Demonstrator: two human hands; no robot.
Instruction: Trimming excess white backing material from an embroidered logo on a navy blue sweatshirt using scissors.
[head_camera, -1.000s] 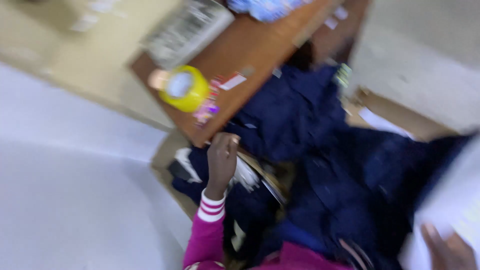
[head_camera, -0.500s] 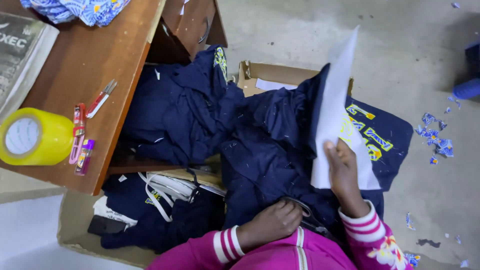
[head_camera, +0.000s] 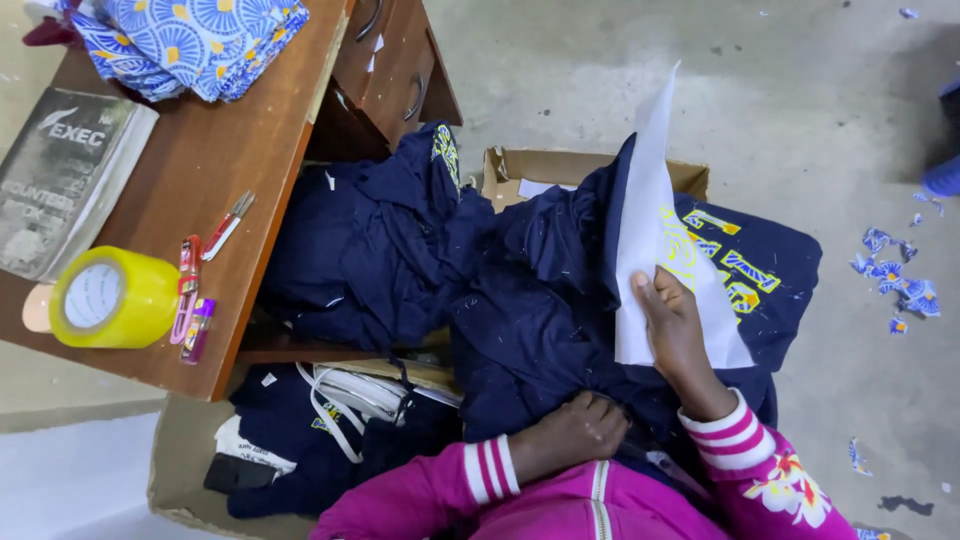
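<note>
Still, right hand (head_camera: 672, 335) grips white sheet (head_camera: 655, 240); left hand (head_camera: 578, 432) stays clenched in navy cloth (head_camera: 530, 320).

Probably a small garment workshop: a worn brown wooden desk (head_camera: 230, 150) on the left, heaped navy printed garments (head_camera: 520, 290), blue fabric scraps (head_camera: 895, 275) littering the bare concrete floor (head_camera: 800, 90) at right.

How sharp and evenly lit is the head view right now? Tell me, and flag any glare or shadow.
Head view: sharp, with no motion blur; light is soft and even. The white sheet in the right hand looks bright but not blown out. The yellow tape roll has a mild sheen. Deep shadow sits under the wooden desk, and the navy garments by the left hand lose fold detail.
</note>
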